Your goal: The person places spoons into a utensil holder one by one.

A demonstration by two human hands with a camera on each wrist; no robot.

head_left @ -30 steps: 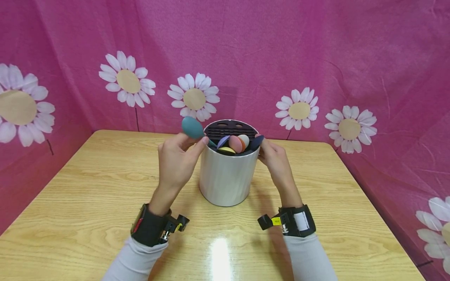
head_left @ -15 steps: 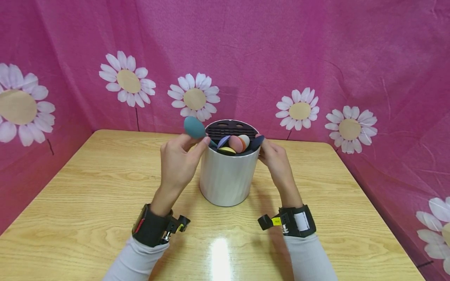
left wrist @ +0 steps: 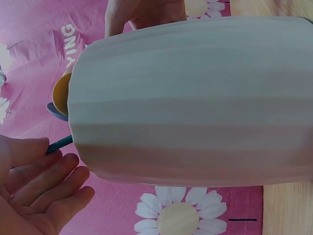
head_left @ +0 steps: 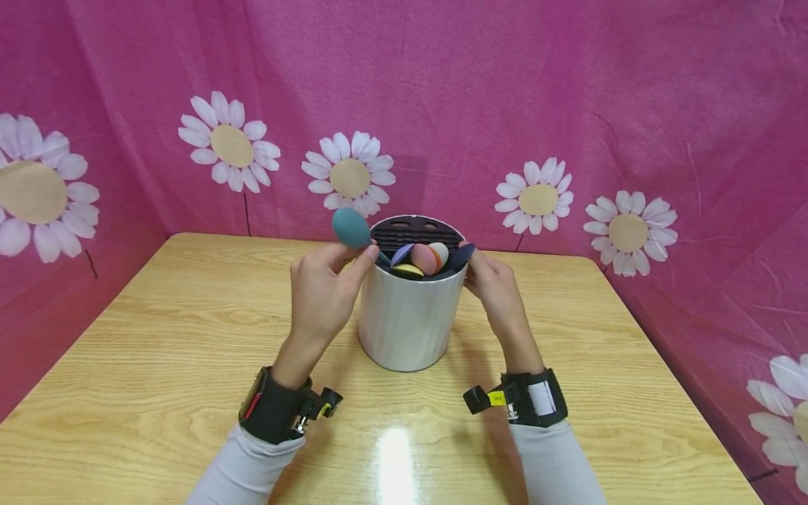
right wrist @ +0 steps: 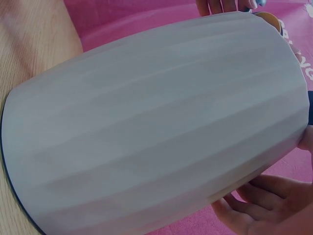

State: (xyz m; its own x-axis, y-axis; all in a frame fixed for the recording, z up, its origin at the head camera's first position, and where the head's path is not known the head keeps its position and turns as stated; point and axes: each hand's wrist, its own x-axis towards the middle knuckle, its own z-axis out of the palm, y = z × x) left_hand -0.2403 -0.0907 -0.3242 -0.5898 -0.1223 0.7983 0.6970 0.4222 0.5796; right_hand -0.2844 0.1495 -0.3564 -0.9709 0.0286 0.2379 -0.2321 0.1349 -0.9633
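A white ribbed utensil holder [head_left: 409, 322] stands upright on the table. My left hand [head_left: 323, 294] is at its left rim and pinches the thin handle of a teal spoon [head_left: 351, 228] between thumb and fingers. The spoon's oval head leans out to the left, while its lower handle goes down inside the holder. In the left wrist view, the teal handle [left wrist: 60, 143] shows between thumb and fingertips. My right hand [head_left: 499, 294] grips the holder's right side at the rim, fingers against the outer wall [right wrist: 161, 122], close to a dark navy utensil head [head_left: 463, 256].
Several other heads poke out of the holder: purple [head_left: 401, 254], yellow [head_left: 407, 269], pink [head_left: 423, 259] and white [head_left: 439, 251]. Behind them lies a black slotted insert [head_left: 413, 238]. The wooden table [head_left: 189, 337] ends at a pink flowered cloth [head_left: 442, 105].
My left hand has shifted slightly right, toward the holder, carrying the teal spoon with it. The right hand and the holder have stayed in place.
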